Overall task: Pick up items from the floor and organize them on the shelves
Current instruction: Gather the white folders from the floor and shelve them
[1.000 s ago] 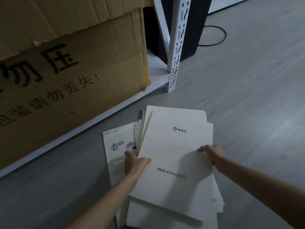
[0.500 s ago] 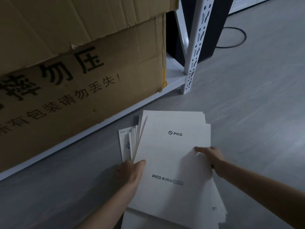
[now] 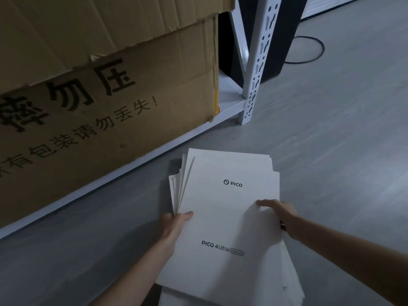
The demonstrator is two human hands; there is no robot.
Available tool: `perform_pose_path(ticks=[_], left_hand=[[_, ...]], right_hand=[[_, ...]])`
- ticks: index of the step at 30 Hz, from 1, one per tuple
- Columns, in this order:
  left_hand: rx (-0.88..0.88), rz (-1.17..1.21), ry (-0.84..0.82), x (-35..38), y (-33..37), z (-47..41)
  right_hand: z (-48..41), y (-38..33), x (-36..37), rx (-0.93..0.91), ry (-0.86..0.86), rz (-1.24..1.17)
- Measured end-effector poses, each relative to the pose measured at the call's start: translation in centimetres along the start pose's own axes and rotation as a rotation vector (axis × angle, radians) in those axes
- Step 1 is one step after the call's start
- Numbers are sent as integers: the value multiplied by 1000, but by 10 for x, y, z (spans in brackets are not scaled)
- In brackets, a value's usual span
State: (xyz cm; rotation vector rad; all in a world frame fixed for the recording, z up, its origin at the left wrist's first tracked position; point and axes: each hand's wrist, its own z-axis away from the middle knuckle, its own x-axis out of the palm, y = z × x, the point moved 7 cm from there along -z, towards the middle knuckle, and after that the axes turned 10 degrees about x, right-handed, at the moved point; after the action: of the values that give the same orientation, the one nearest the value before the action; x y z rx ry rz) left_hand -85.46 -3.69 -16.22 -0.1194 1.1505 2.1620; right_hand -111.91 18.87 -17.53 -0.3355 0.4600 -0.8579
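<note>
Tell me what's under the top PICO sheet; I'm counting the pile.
Under the top sheet, more white sheets of the pile fan out past its left, far and right edges. Their faces and number are covered.

The left grip (image 3: 176, 224) shows only its thumb on top of the stack of white sheets (image 3: 229, 217); its fingers are hidden beneath. The right grip (image 3: 278, 212) has blurred fingertips (image 3: 261, 202) and its thumb is out of sight. The stack's near end runs off the lower edge, as do both forearms. The badge (image 3: 236, 252) beside "PICO 4 Ultra" is too small to read. The cardboard box (image 3: 110, 96) is cut off at the left and top, clipping its print. The shelf upright (image 3: 258, 62) leaves the top edge. The black cable (image 3: 313, 51) passes behind a dark cabinet (image 3: 284, 40).
</note>
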Motion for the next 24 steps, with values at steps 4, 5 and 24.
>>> perform_pose_path(ticks=[4, 5, 24], left_hand=[[95, 49, -125, 40, 28, 14], [103, 57, -180, 53, 36, 18], [821, 269, -350, 112, 248, 109]], right_hand=[[7, 8, -47, 5, 35, -45], [12, 13, -57, 10, 41, -77], [141, -118, -188, -597, 219, -574]])
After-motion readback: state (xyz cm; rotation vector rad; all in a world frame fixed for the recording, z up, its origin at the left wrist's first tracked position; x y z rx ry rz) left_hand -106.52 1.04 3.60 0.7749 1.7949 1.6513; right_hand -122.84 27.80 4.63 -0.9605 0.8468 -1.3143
